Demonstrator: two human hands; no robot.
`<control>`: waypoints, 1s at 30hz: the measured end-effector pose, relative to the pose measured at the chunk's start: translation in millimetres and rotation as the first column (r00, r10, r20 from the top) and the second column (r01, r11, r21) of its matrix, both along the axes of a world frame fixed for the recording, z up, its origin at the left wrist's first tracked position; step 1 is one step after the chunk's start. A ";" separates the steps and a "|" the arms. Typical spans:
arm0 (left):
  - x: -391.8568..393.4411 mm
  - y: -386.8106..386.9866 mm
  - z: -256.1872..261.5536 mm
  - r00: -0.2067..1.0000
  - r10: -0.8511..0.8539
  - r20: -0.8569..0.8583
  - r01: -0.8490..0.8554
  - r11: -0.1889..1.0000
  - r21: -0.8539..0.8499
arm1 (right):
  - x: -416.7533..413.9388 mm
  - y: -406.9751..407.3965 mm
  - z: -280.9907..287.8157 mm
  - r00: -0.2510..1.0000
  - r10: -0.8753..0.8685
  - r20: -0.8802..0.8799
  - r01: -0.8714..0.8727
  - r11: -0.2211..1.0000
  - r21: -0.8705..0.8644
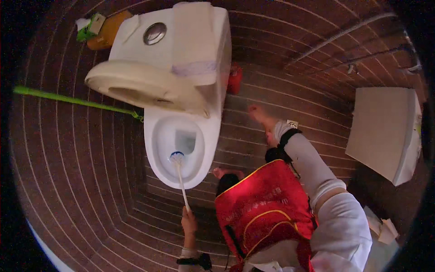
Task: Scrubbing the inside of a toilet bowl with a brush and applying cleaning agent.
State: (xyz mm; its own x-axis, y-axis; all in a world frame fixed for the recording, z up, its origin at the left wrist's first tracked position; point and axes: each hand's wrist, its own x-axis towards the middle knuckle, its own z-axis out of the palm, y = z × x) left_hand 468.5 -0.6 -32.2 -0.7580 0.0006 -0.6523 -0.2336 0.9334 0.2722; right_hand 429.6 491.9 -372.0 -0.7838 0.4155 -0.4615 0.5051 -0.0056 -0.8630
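My left hand (189, 222) grips the white handle of a toilet brush (182, 185). The brush head, white with blue bristles, rests inside the bowl of a white toilet (208, 149), near the front of the basin. Its seat and lid (146, 86) are tipped up, leaning towards the tank. My right hand (263, 119) is blurred, reaching out over the floor to the right of the toilet. Its fingers stretch forward, the thumb stands apart, and nothing shows in it. A red apron (261, 200) with printed writing covers my front.
A bright green pole (74, 101) leans left of the toilet. On the tank lies a white cloth or paper strip (193, 40) beside a flush button (154, 33). A red container (234, 79) stands behind, a floor drain (292, 124) beyond my right wrist, a white cabinet (380, 132) at right.
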 end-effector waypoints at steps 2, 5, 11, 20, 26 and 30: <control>6.6 -16.3 -5.9 0.996 0.091 -0.011 -0.091 0.995 0.037 | -35.5 -2.5 -19.0 0.999 -0.024 -0.031 0.022 0.997 -0.081; 18.7 33.1 6.5 0.936 0.342 0.087 -0.353 0.914 0.198 | -53.8 16.9 -65.3 0.999 -0.031 0.015 0.033 0.993 -0.110; 26.7 38.5 -8.9 0.855 0.509 0.101 -0.519 0.841 0.150 | -100.7 13.3 -134.8 0.996 -0.076 0.038 0.076 0.997 0.016; 81.1 -21.1 -68.4 0.852 0.504 -0.141 -0.475 0.858 0.194 | -111.4 -3.6 -215.9 0.989 -0.121 0.084 0.103 0.976 0.191; 61.8 10.9 -74.8 0.887 0.201 -0.415 -0.231 0.973 -0.022 | -60.3 7.7 -227.7 0.980 -0.157 0.122 0.120 0.956 0.267; 28.8 -2.6 -79.7 0.808 -0.320 -0.495 0.147 0.923 -0.356 | 6.9 42.9 -198.2 0.974 -0.171 0.146 0.128 0.957 0.262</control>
